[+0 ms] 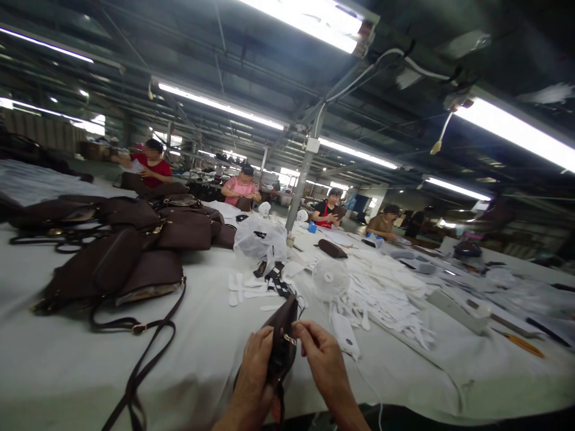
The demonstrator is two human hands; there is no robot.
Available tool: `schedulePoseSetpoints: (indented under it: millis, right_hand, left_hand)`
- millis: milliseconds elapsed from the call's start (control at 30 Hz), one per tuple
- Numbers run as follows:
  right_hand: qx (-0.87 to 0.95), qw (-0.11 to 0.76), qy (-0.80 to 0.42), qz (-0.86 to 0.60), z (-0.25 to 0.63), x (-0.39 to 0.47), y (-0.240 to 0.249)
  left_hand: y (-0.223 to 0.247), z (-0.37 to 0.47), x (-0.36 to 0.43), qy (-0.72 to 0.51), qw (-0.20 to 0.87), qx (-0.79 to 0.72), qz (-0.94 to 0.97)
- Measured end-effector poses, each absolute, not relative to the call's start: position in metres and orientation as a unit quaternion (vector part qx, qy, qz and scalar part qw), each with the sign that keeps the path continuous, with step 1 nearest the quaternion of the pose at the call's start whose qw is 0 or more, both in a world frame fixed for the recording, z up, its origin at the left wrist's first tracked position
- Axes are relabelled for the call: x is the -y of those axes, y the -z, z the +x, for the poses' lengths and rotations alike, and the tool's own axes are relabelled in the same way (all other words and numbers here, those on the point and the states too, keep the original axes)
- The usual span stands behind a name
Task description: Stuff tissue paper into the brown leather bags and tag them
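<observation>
White cloth (202, 353) bore handbags (186, 232) at left; near, the left hand (254, 362) gripped a brown bag (284, 316), the right hand (321, 354) narrowed beside its metal hardware (290, 339), hold unclear.

The brown bag (284, 314) looks smooth, leathery and matt (its fitting (290, 339) shiny metal); the fan (330, 279) plastic, the tablecloth (197, 371) dull fabric.

A small white desk fan (330, 279) stands among white cut strips (393, 312) right of center, with a translucent plastic bag (258, 238) to its left. An orange-handled tool (524, 345) lies at lower right. A worker in red (155, 172) at left and a worker in pink (233, 187) near center appear beyond, beside a gray post (299, 193), as fluorescent lights (220, 106) glow overhead.
</observation>
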State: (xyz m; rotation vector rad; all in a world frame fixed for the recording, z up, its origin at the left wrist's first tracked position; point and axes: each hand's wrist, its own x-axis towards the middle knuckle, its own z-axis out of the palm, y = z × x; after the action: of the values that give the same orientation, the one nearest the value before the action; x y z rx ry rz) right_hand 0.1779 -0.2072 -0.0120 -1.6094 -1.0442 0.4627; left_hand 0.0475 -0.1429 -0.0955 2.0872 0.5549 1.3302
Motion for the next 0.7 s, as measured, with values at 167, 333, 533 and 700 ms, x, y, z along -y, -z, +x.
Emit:
schedulePoseSetpoints:
  millis: [167,333,533,700]
  right_hand:
    - [0.494,0.470,-0.230,-0.695,0.201,0.210,0.023]
    - [0.629,0.396,-0.070,-0.665,0.190,0.206,0.027]
    - [0.711,0.315,-0.017,-0.628,0.195,0.198,0.007]
    - [0.615,0.389,-0.242,-0.642,0.213,0.184,-0.002]
  left_hand:
    - [0.096,0.047,0.141,-0.501,0.322,-0.181,0.783]
    - [0.098,0.052,0.142,-0.513,0.364,-0.198,0.752]
    - [0.092,0.047,0.144,-0.497,0.396,-0.178,0.752]
    - [0.087,0.046,0.143,-0.478,0.376,-0.191,0.771]
